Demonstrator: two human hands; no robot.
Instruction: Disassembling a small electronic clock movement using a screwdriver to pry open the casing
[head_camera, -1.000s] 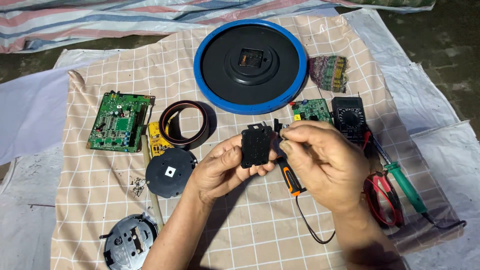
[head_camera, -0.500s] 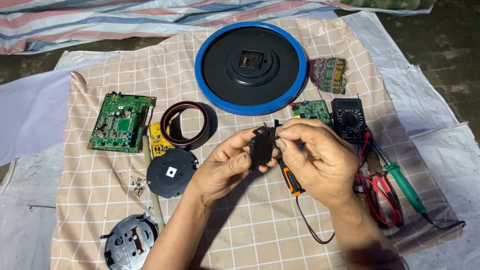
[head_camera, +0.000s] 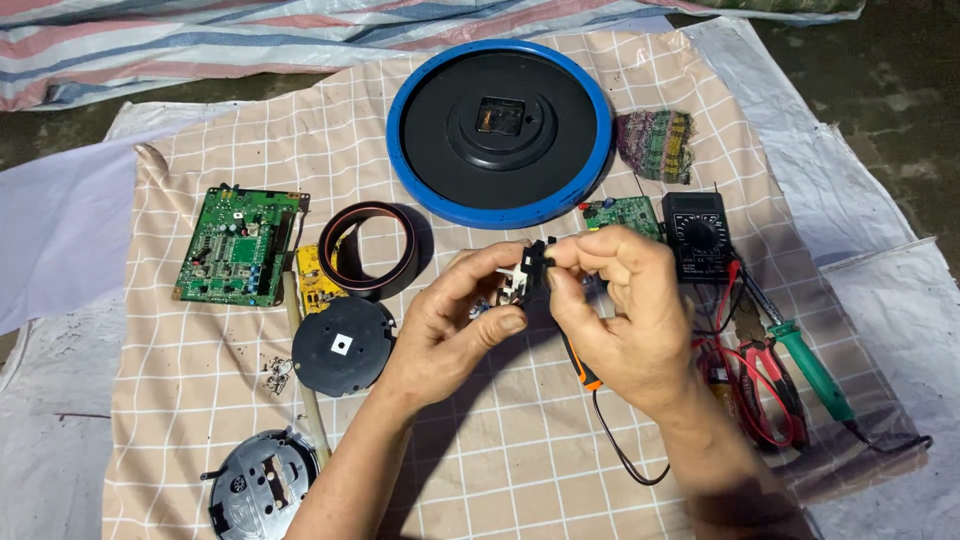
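Both hands are meeting over the middle of a checked cloth (head_camera: 200, 180) spread on the ground. The left hand (head_camera: 455, 325) is gripping a small black part (head_camera: 528, 272) from below, thumb and fingers curled around it, with a bit of white showing on the side facing the camera. The right hand (head_camera: 620, 310) is pinching the same part from the right with fingertips pressed against its upper edge, so the piece is sitting in the air between the two hands, just above the cloth and just below a big round blue-rimmed disc (head_camera: 499, 131) with a black centre.

Under the right hand a tool with an orange handle (head_camera: 580, 365) is lying on the cloth, and a thin black wire (head_camera: 620, 450) is trailing from beneath the wrist. To the right, a black meter (head_camera: 700, 235) is sitting beside a small green board (head_camera: 622, 211), with red-handled pliers (head_camera: 765, 385) and a green-handled screwdriver (head_camera: 812, 370) near it. A knitted pouch (head_camera: 655, 145) is resting next to the blue disc.

On the left side, a large green circuit board (head_camera: 238, 246) is lying flat, a dark ring (head_camera: 372, 248) is sitting near a yellow board (head_camera: 318, 280), and a round black disc (head_camera: 343, 345) is lying just beside the left wrist. A grey round mechanism (head_camera: 262, 485) is sitting at the lower edge, with small screws (head_camera: 277, 370) scattered above it.
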